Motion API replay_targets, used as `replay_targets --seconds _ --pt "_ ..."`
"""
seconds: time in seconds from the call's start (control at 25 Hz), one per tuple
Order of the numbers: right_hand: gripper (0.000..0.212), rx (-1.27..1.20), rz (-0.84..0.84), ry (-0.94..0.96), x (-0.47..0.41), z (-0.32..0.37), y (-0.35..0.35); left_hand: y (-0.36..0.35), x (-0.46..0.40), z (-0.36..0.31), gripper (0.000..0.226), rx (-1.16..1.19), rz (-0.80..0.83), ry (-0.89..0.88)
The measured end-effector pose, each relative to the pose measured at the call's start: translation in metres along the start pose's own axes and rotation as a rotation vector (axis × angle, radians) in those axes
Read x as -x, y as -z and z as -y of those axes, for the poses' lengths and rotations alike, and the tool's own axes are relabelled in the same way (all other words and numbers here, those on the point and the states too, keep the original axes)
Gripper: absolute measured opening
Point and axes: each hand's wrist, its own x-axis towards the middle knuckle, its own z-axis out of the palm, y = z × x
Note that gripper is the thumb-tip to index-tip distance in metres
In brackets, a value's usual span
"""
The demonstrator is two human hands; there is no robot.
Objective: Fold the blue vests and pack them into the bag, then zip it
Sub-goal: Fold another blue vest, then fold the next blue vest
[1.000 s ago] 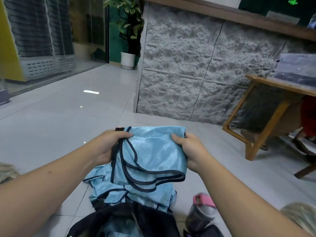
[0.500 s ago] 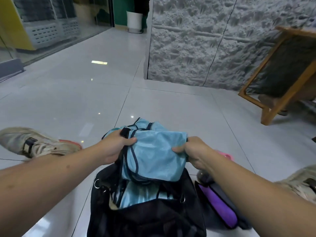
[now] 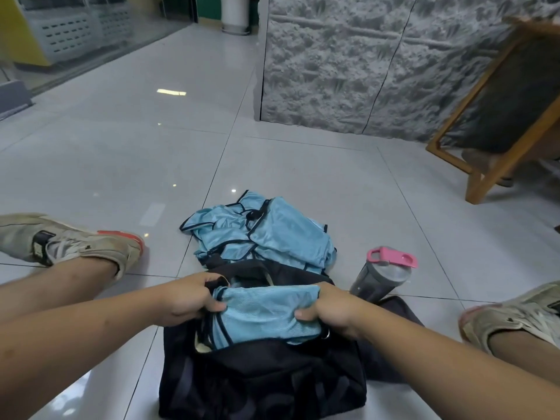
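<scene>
Fingers of both hands curl around the ends of a folded blue vest (image 3: 266, 313): left hand (image 3: 188, 300) grips its left end, right hand (image 3: 325, 310) grips its right end. Vest sits in the open mouth of a black bag (image 3: 260, 380), partly inside, top face exposed. Bag rests on the tiled floor (image 3: 121, 165) between the person's legs. Loose pile of blue vests (image 3: 263, 234) lies on the floor just beyond the bag, touching its far edge. Grey bottle with pink lid (image 3: 381, 275) stands right of the bag. One worn sneaker (image 3: 69, 241) to the left, another (image 3: 512, 313) to the right. Wooden frame (image 3: 491, 140) by the textured wall (image 3: 363, 62).
</scene>
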Motion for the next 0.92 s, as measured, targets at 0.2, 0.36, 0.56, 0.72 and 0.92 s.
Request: replay_targets --seconds 0.2,0.36,0.56,0.72,0.92 --pt "0.035 0.13 0.065 -0.217 -0.031 -0.02 -0.014 -0.004 -0.016 0.019 0.058 0.01 0.043 0.123" --pt "0.034 0.314 -0.044 -0.174 -0.047 -0.028 -0.037 -0.021 -0.035 0.033 0.049 -0.105 -0.153 0.027" --pt "0.014 0.385 -0.53 0.033 -0.049 -0.012 -0.047 -0.041 -0.052 0.025 0.031 -0.088 -0.497 -0.169" --pt "0.051 0.484 -0.407 -0.041 -0.053 -0.012 -0.047 -0.036 -0.057 0.019 0.06 -0.165 -0.343 -0.152" --pt "0.099 1.066 -0.353 0.093 -0.052 -0.01 -0.052 -0.046 -0.059 0.012 0.079 -1.133 -0.415 -0.328"
